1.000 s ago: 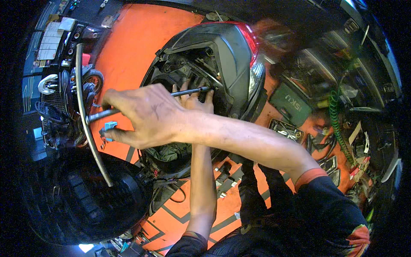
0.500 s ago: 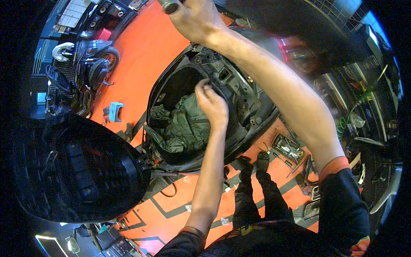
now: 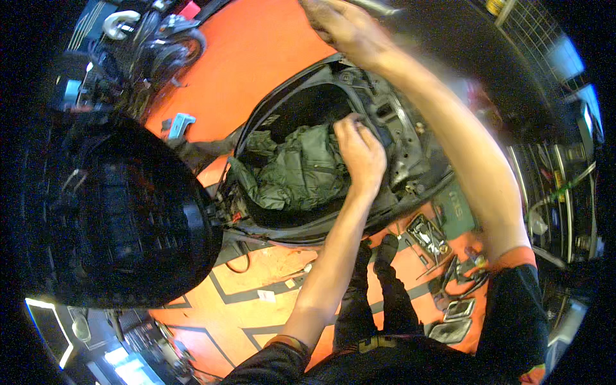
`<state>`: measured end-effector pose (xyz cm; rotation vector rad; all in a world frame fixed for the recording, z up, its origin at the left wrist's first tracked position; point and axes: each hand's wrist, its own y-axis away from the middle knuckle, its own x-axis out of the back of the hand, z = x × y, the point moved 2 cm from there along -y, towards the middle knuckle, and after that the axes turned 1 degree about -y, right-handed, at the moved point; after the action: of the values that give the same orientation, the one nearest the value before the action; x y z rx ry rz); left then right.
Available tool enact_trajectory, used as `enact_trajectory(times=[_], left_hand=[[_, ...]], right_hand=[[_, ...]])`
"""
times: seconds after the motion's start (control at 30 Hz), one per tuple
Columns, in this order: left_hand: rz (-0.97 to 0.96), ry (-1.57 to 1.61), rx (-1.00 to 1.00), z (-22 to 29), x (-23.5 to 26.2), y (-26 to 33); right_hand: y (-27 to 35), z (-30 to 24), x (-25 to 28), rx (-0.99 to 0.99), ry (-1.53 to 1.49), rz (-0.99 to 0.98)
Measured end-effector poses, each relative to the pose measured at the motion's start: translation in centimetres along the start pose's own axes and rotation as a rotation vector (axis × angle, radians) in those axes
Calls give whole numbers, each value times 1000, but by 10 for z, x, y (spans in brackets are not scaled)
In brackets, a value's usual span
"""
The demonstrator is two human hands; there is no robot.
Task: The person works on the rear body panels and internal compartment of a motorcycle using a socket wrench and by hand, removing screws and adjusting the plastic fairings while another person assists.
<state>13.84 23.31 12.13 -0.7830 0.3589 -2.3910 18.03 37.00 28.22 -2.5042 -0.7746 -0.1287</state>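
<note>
Seat (image 3: 122,212), black and padded, tipped up on the left, open storage tub (image 3: 308,109) of a scooter beside it over orange floor (image 3: 256,51). Olive cloth (image 3: 295,170) bundled in the tub, crumpled, touching the front wall. Soft and light by the look, no stiffness, likely to drape and snag on the tub's edges; best gathered by a thick fold near the middle rather than a loose corner. Left hand (image 3: 359,151) at the right edge of the cloth, fingers curled down against the tub rim, apparently pinching fabric or plastic, cannot tell which. Right hand (image 3: 340,25) raised at the top edge, blurred, closed around something dark; contents unclear. Loose tools (image 3: 430,234) on the floor further right.
</note>
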Motion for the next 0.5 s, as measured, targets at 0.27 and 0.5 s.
enact_trajectory(times=[0.27, 0.5], left_hand=[[-50, -10, 38, 1, 0, 1], [-12, 30, 57, 0, -2, -1]], right_hand=[[4, -7, -30, 316, -11, 323], [3, -24, -31, -54, 2, 233]])
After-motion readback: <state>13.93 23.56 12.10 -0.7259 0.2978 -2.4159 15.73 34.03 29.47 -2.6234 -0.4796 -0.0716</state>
